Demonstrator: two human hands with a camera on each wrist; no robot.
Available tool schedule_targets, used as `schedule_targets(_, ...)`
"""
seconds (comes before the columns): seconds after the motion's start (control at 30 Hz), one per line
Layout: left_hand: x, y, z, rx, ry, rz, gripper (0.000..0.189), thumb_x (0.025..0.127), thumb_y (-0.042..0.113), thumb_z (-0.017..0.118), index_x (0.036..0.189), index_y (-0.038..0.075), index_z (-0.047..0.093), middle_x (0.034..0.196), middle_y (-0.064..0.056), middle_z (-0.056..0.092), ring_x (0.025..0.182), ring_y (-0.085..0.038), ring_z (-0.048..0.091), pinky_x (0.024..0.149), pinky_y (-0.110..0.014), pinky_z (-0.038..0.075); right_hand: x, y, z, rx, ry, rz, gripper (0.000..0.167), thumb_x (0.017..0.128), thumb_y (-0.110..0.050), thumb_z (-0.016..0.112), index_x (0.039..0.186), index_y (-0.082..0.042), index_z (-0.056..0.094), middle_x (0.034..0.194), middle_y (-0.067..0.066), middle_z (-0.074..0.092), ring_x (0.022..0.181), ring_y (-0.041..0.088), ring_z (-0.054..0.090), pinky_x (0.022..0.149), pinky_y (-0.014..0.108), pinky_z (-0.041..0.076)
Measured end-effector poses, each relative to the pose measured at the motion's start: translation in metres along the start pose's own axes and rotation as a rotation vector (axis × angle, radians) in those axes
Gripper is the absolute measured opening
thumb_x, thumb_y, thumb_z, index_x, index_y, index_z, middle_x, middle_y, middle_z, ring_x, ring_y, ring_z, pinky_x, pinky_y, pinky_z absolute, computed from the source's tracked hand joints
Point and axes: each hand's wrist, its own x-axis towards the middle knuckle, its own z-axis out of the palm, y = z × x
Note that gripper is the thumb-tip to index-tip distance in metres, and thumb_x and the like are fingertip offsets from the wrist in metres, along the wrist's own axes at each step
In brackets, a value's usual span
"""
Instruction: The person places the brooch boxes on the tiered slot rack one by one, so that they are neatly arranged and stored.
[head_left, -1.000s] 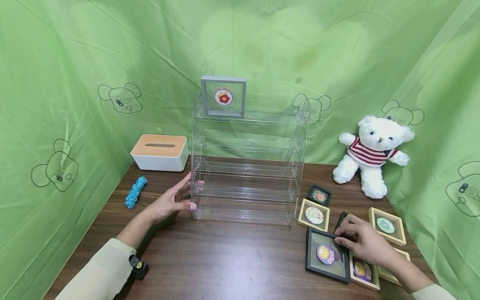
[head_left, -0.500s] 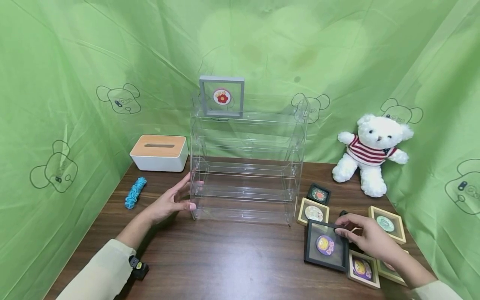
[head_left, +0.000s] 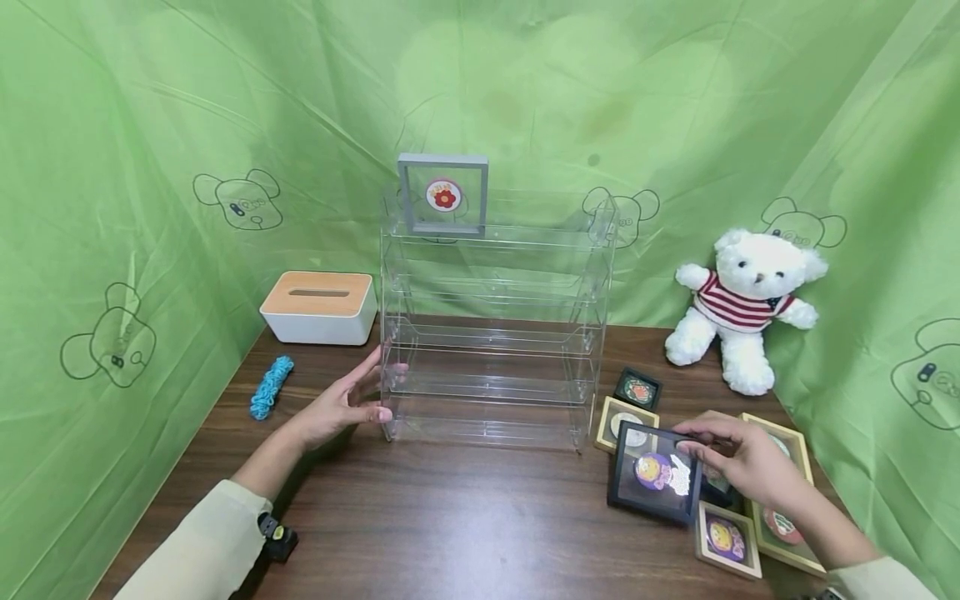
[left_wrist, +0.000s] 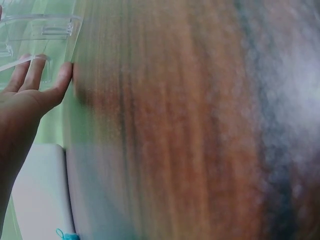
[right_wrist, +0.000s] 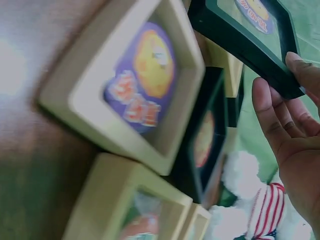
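Observation:
My right hand [head_left: 750, 462] pinches the upper right corner of a large black square display frame [head_left: 633, 492], thumb on its front face and fingers behind. The frame is tilted up and holds a purple and yellow round badge; it overlaps a light wood frame [head_left: 606, 433]. In the right wrist view, the same black frame [right_wrist: 245, 45] is raised above the others. My left hand [head_left: 333, 410] touches the left side of a clear acrylic tiered rack [head_left: 491, 387], fingers extended and thumb at its front edge. A grey frame [head_left: 443, 229] with a red-flower badge stands on the rack's top tier.
Right of the rack lie a small black frame [head_left: 638, 389], a wood frame with a purple badge [head_left: 726, 540], and more frames partly under my right hand. A white teddy bear [head_left: 746, 312] sits behind them. A tissue box [head_left: 318, 308] and blue cord bundle [head_left: 272, 387] are at left.
My right hand has lifted and tilted the large black frame off the table, uncovering part of another black frame beneath. The left hand stays at the rack.

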Motion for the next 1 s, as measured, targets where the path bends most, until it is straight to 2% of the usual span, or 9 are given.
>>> schedule_targets(0.13,0.000,0.000,0.000,0.024,0.014,-0.007,0.110,0.103,0.007,0.076,0.179,0.039,0.003,0.180,-0.018,0.036,0.168,-0.050,0.020,0.117,-0.022,0.046,0.013,-0.003,-0.010,-0.022,0.069,-0.049,0.043,0.081,0.016,0.088,0.116,-0.011,0.084,0.103,0.003,0.081,0.080,0.000,0.074,0.066,0.014,0.060)
schedule_targets(0.27,0.001,-0.001,-0.001,0.009,0.009,0.005,0.111,0.103,0.005,0.075,0.179,0.039,0.003,0.180,-0.019,0.035,0.168,-0.051,0.019,0.116,-0.021,0.048,0.028,-0.011,-0.027,-0.074,0.122,-0.100,0.048,0.078,0.019,0.088,0.115,-0.011,0.084,0.106,0.002,0.082,0.085,-0.003,0.072,0.073,0.010,0.058)
schedule_targets(0.57,-0.001,-0.004,-0.001,0.005,-0.012,0.030,0.111,0.103,0.002,0.074,0.179,0.036,0.001,0.179,-0.022,0.034,0.167,-0.052,0.020,0.115,-0.023,0.051,0.065,-0.039,-0.067,-0.103,0.209,-0.103,0.050,0.077,0.022,0.086,0.118,-0.006,0.084,0.115,-0.019,0.075,0.093,-0.010,0.069,0.076,0.006,0.059)
schedule_targets(0.77,0.000,-0.004,-0.001,0.010,-0.007,0.032,0.111,0.103,0.003,0.075,0.179,0.037,0.002,0.180,-0.020,0.035,0.167,-0.052,0.021,0.115,-0.021,0.049,0.095,-0.055,-0.088,-0.087,0.321,-0.165,0.048,0.073,0.027,0.085,0.112,-0.001,0.085,0.115,-0.016,0.080,0.092,-0.008,0.068,0.074,0.002,0.054)
schedule_targets(0.93,-0.001,-0.004,-0.001,-0.029,-0.006,0.019,0.110,0.103,0.003,0.074,0.179,0.036,0.002,0.181,-0.021,0.031,0.169,-0.051,0.015,0.115,-0.023,0.051,0.121,-0.073,-0.100,-0.007,0.353,-0.167,0.042,0.077,0.031,0.081,0.112,0.008,0.083,0.110,-0.017,0.080,0.088,-0.005,0.073,0.073,0.007,0.059)
schedule_targets(1.0,-0.001,-0.004,0.000,-0.036,-0.007,0.016,0.110,0.103,0.003,0.074,0.179,0.036,0.002,0.181,-0.021,0.030,0.169,-0.051,0.015,0.115,-0.023,0.051,0.132,-0.081,-0.104,0.038,0.364,-0.174,0.040,0.079,0.032,0.078,0.113,0.011,0.081,0.110,-0.013,0.082,0.088,-0.003,0.074,0.073,0.010,0.061)
